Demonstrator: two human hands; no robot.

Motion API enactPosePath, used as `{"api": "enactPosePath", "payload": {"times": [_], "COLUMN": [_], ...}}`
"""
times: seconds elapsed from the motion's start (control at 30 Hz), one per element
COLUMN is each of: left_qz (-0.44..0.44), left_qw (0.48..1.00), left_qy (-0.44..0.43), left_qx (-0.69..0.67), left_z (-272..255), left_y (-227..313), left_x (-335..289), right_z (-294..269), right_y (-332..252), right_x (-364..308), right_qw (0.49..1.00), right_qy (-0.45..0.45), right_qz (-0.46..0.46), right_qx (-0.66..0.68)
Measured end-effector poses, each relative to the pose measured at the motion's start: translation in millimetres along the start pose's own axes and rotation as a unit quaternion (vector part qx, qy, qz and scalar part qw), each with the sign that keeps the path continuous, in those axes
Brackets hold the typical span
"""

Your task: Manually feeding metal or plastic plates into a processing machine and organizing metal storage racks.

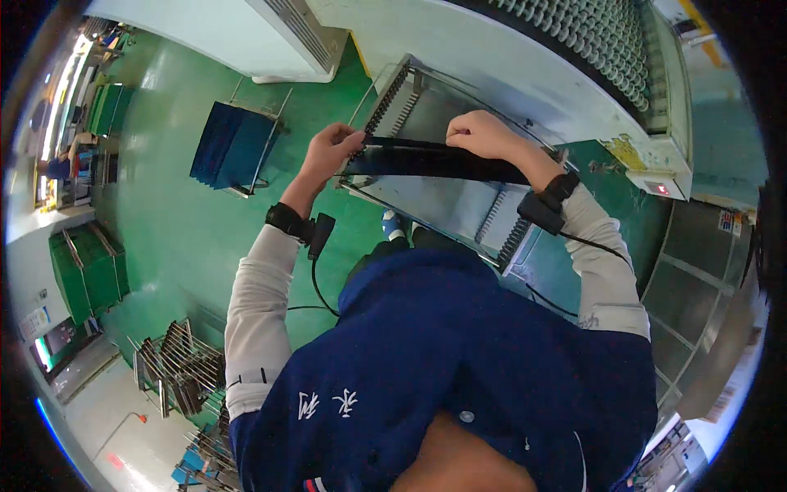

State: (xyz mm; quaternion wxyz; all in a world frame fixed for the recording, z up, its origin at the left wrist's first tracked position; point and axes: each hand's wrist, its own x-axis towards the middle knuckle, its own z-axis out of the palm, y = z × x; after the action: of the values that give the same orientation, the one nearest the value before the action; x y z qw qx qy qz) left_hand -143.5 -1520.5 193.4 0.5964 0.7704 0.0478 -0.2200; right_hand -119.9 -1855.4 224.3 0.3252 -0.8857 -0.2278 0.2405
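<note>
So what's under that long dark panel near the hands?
A metal rack with comb-like rails shows on both sides of the dark panel. What lies directly beneath is covered, so I can't tell.

Head-worn fisheye view, looking steeply down, navy shirt close below, both hands, near, green floor farther off

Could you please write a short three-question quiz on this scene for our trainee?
1. True or false: the left hand is at the left end of the dark panel, with the right hand farther right.
2. What colour is the floor beside the metal rack: (a) red, (b) green, (c) yellow?
3. What is strapped on at the left hand's wrist?

Key: 1. True. 2. b. 3. A black band with a black box.
</note>
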Motion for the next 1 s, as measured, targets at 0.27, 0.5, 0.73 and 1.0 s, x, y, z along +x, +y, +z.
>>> {"api": "enactPosePath", "payload": {"times": [0.27, 0.5, 0.73, 1.0], "left_qz": [0.013, -0.003, -0.029, -0.044], "left_qw": [1.000, 0.998, 0.993, 0.995], "left_qy": [0.020, 0.059, 0.059, 0.049], "left_qx": [0.002, -0.024, -0.100, -0.080], "left_z": [-0.4, 4.8, 9.7, 1.2], "left_y": [-4.8, -4.2, 0.7, 1.9], "left_x": [-11.9, -14.7, -16.5, -9.0], "right_z": [14.1, 26.7, 25.4, 18.3], "right_y": [-0.3, 0.8, 10.2, 19.8], "right_x": [-5.2, -13.2, -10.8, 4.4], "right_qw": [0.995, 0.982, 0.971, 0.975], "right_qy": [0.092, 0.176, 0.194, 0.185], "right_qz": [0.018, 0.012, -0.013, 0.004], "right_qx": [0.020, 0.075, 0.137, 0.121]}}
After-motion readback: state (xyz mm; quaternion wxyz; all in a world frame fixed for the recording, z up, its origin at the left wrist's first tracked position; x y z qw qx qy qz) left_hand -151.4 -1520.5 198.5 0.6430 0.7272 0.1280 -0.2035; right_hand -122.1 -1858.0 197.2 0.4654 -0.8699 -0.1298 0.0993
